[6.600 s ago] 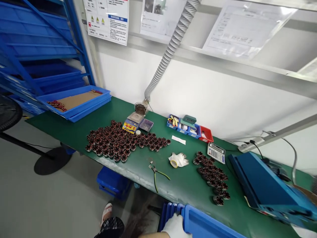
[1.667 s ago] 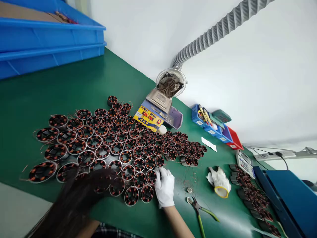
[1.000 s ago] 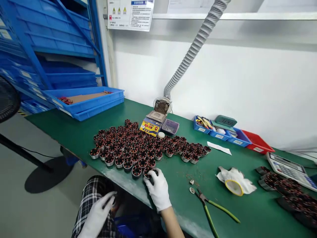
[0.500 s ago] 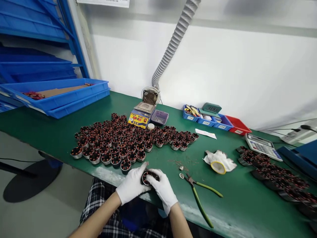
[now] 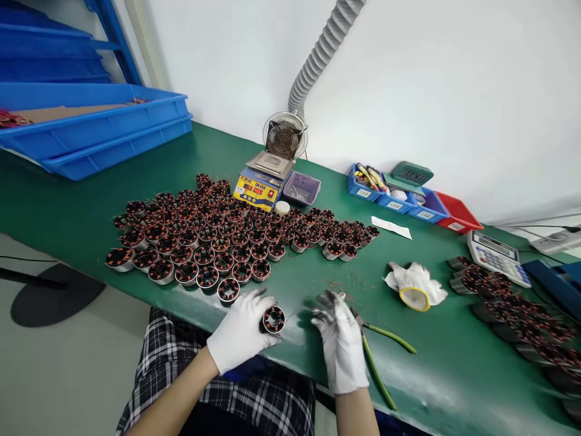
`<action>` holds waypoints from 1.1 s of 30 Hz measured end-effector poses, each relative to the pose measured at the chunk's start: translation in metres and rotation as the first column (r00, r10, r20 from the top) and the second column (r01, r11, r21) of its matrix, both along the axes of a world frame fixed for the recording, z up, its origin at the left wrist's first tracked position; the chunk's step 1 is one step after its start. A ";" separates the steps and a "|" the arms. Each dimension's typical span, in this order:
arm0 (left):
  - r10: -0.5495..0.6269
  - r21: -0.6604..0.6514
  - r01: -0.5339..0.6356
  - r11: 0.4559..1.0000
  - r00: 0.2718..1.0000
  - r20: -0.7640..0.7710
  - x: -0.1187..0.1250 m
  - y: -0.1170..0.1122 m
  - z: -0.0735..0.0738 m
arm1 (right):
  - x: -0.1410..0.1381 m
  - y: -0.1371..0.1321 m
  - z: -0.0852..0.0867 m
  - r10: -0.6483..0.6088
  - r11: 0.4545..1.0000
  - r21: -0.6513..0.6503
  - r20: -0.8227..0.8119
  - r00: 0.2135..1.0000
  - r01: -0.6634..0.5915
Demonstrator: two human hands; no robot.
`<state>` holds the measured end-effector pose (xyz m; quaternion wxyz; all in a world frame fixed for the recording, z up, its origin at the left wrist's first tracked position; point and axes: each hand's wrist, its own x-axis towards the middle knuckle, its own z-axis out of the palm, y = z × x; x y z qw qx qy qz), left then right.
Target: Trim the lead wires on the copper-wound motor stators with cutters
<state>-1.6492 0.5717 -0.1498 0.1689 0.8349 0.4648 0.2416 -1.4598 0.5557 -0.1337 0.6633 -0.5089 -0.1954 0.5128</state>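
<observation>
My left hand (image 5: 239,333), in a white glove, grips a round stator with copper windings (image 5: 273,319) just above the front edge of the green bench (image 5: 82,206). My gloved right hand (image 5: 341,339) hovers to its right, fingers spread and blurred by motion, close to the green-handled pliers (image 5: 379,354). Nothing shows in the right hand. A large cluster of wound stators (image 5: 218,236) lies on the bench just beyond my hands.
A yellow-faced solder pot (image 5: 261,181) and small fan (image 5: 285,134) stand behind the cluster under a grey hose. Spare glove with tape roll (image 5: 415,287), calculator (image 5: 497,254), small parts bins (image 5: 408,194), more stators (image 5: 512,309) at right. Blue trays (image 5: 100,121) at left.
My right hand has let go of the stator and moved right toward the pliers. The left hand now holds the stator alone. The view has tilted down a little.
</observation>
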 end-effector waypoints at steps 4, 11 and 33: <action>0.002 0.023 -0.002 1.000 1.000 0.004 0.000 0.001 -0.001 | -0.024 -0.003 -0.003 0.411 0.912 -0.127 0.241 0.879 -0.391; -0.080 -0.025 0.079 0.997 0.997 -0.023 0.002 0.003 0.004 | -0.045 -0.011 -0.007 0.295 0.955 -0.148 0.362 0.884 -0.258; -0.069 0.023 0.069 0.997 0.997 -0.016 0.003 0.001 0.007 | -0.023 -0.026 0.013 0.043 0.821 -0.204 0.954 -0.297 -0.534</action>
